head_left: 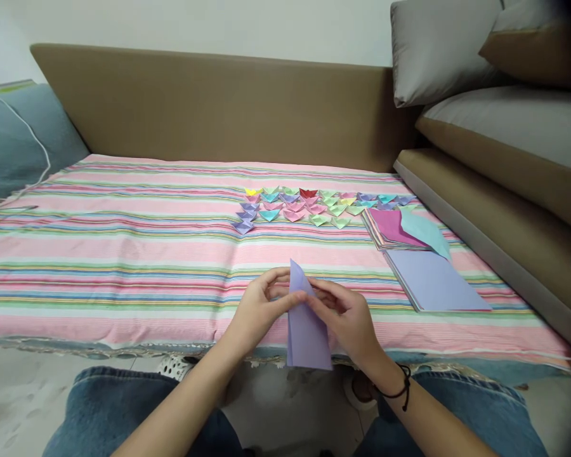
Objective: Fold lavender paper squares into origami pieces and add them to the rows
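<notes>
Both hands hold a partly folded lilac paper sheet (pixel 307 324) upright over the near edge of the striped bed cover (pixel 124 254). My left hand (pixel 259 308) pinches its left side near the top, fingers curled. My right hand (pixel 347 314) pinches the right side, a black band on the wrist. Beyond them lie several small folded paper shapes (pixel 309 204) in pastel colours, set in rows. To the right are a stack of lilac square sheets (pixel 433 279) and a mixed stack with a magenta sheet (pixel 393 227) and a loose light-blue sheet (pixel 426 231) on top.
A tan headboard (pixel 219 101) runs behind the cover. Tan and grey cushions (pixel 499 127) are piled at the right. A teal cushion (pixel 9 139) with a white cable lies at the left. My knees in jeans (pixel 105 406) are at the bottom.
</notes>
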`<action>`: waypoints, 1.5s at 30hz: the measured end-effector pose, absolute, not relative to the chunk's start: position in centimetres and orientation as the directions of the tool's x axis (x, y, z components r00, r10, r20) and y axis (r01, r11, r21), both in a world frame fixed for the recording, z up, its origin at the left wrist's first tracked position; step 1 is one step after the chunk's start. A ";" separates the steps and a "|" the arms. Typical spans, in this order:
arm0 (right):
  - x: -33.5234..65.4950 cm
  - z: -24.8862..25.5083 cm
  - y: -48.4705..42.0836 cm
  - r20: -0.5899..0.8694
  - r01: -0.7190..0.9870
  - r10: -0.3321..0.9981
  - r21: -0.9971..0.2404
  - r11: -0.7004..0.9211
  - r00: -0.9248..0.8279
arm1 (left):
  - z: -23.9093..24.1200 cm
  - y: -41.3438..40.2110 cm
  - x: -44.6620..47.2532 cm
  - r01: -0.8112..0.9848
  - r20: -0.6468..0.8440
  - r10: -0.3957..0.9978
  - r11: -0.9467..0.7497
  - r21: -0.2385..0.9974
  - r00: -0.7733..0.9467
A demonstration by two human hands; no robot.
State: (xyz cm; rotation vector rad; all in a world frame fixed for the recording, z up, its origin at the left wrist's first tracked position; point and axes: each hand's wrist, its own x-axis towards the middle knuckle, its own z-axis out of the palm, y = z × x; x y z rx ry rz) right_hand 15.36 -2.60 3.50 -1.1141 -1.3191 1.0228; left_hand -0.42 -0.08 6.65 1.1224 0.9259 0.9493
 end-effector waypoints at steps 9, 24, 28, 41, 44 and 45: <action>15.7 3.9 -2.3 0.139 -0.015 0.988 -0.990 0.140 0.065 | 5.9 -0.1 -0.6 -0.116 -0.062 0.901 0.123 0.986 0.429; 16.2 4.1 -2.4 0.347 0.139 0.936 -0.926 0.351 -0.058 | 7.3 0.8 -1.8 -0.056 -0.127 0.916 0.160 0.985 0.382; 16.3 4.3 -2.3 0.504 0.123 0.848 -0.842 0.524 -0.161 | 7.3 0.9 -2.3 -0.101 -0.083 0.917 0.133 0.986 0.390; 16.3 4.4 -2.8 0.546 0.136 0.799 -0.798 0.588 -0.252 | 7.7 1.4 -3.2 -0.101 -0.008 0.878 0.064 0.993 0.478; 16.4 4.6 -2.8 0.530 0.138 0.799 -0.802 0.581 -0.282 | 7.7 1.5 -3.4 -0.088 -0.015 0.872 0.067 0.994 0.490; 16.4 4.7 -2.9 0.519 0.135 0.801 -0.807 0.574 -0.299 | 7.7 1.5 -3.5 -0.081 -0.018 0.871 0.066 0.995 0.491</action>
